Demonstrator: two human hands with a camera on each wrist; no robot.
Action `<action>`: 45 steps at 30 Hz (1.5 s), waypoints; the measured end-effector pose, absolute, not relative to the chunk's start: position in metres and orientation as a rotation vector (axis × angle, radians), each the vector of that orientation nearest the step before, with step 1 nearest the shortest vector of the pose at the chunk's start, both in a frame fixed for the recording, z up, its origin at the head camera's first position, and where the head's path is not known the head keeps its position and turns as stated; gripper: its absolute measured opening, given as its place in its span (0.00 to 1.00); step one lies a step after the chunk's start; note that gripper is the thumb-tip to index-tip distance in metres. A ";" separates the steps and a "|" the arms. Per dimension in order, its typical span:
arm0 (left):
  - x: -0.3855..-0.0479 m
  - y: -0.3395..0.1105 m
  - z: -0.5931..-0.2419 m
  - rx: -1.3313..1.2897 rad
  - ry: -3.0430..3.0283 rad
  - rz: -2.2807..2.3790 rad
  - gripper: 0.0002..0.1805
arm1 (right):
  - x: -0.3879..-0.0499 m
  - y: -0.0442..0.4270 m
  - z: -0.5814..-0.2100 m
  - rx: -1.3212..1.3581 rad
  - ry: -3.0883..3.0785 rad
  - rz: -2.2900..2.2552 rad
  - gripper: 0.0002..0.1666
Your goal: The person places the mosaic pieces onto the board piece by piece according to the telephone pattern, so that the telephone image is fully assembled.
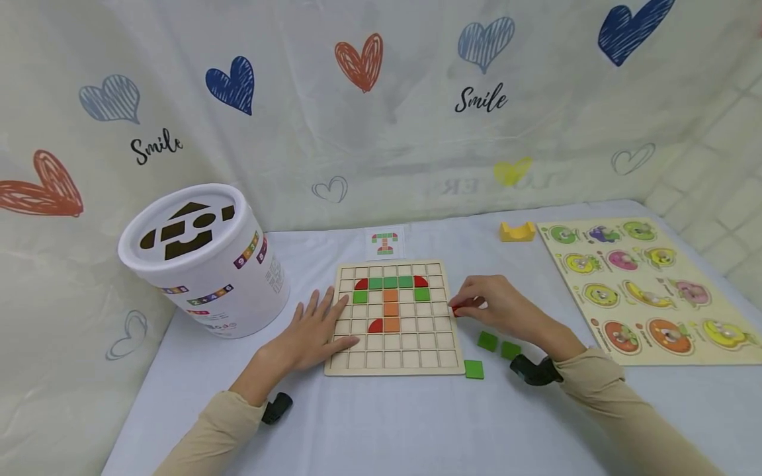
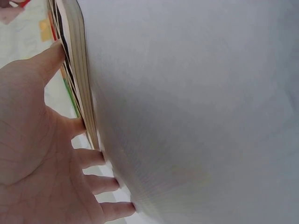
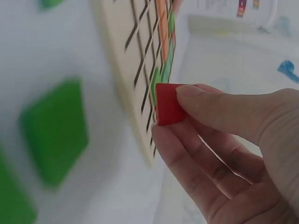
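A wooden grid board lies on the table, with red, green and orange pieces set in some squares. My left hand rests with spread fingers on the board's left edge; in the left wrist view its thumb and a finger touch the board's side. Just off the board's right edge, my right hand pinches a red piece between thumb and fingers. Loose green squares lie below that hand, one close to the board's lower right corner. Behind the board is a small pattern card.
A white tub with shaped holes in its lid stands at the left. At the right lies a fruit picture board, with a yellow curved block by its far left corner. A heart-printed curtain hangs behind the table.
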State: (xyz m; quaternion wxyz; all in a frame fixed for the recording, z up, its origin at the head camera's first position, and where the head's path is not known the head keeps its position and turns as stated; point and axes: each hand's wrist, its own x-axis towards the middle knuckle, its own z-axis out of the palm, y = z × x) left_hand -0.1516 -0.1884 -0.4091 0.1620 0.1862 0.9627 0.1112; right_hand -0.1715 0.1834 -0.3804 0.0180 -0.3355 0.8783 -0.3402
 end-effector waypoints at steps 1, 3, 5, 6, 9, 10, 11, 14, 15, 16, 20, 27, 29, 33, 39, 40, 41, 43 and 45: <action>-0.152 -0.188 -0.409 0.533 2.748 0.319 0.50 | -0.172 0.177 -0.381 -1.052 2.700 -1.075 0.12; -0.152 -0.188 -0.408 0.538 2.748 0.319 0.50 | -0.174 0.165 -0.384 -1.080 2.644 -1.128 0.11; -0.152 -0.187 -0.408 0.538 2.746 0.317 0.50 | -0.177 0.155 -0.387 -1.111 2.595 -1.179 0.10; -0.152 -0.188 -0.408 0.538 2.745 0.315 0.50 | -0.178 0.150 -0.389 -1.128 2.575 -1.201 0.10; -0.152 -0.188 -0.408 0.536 2.743 0.314 0.50 | -0.180 0.140 -0.394 -1.126 2.539 -1.235 0.09; -0.152 -0.188 -0.408 0.535 2.743 0.315 0.50 | -0.180 0.137 -0.395 -1.112 2.531 -1.241 0.09; -0.152 -0.188 -0.408 0.533 2.744 0.316 0.50 | -0.180 0.134 -0.397 -1.101 2.523 -1.249 0.09; -0.152 -0.188 -0.408 0.529 2.747 0.322 0.50 | -0.181 0.127 -0.400 -1.076 2.510 -1.264 0.09; -0.152 -0.188 -0.409 0.528 2.748 0.323 0.50 | -0.181 0.125 -0.401 -1.073 2.509 -1.264 0.10; -0.152 -0.188 -0.409 0.528 2.749 0.324 0.50 | -0.181 0.123 -0.401 -1.068 2.510 -1.264 0.10; -0.152 -0.188 -0.410 0.533 2.751 0.323 0.50 | -0.182 0.117 -0.405 -1.059 2.526 -1.250 0.10; -0.152 -0.189 -0.410 0.530 2.748 0.328 0.50 | -0.180 0.113 -0.407 -1.018 2.508 -1.256 0.09; -0.152 -0.189 -0.410 0.528 2.746 0.327 0.50 | -0.179 0.112 -0.407 -1.009 2.510 -1.249 0.10; -0.152 -0.188 -0.410 0.521 2.745 0.325 0.50 | -0.178 0.110 -0.405 -1.006 2.532 -1.222 0.10; -0.152 -0.188 -0.409 0.523 2.749 0.314 0.50 | -0.178 0.109 -0.404 -0.991 2.555 -1.170 0.09; -0.152 -0.188 -0.409 0.522 2.750 0.311 0.50 | -0.178 0.108 -0.403 -0.990 2.561 -1.156 0.09; -0.152 -0.188 -0.410 0.522 2.749 0.309 0.50 | -0.178 0.108 -0.402 -0.993 2.565 -1.143 0.09; -0.152 -0.188 -0.410 0.521 2.749 0.304 0.50 | -0.177 0.107 -0.401 -1.011 2.581 -1.113 0.09; -0.153 -0.188 -0.411 0.521 2.749 0.303 0.50 | -0.177 0.105 -0.399 -1.020 2.597 -1.082 0.09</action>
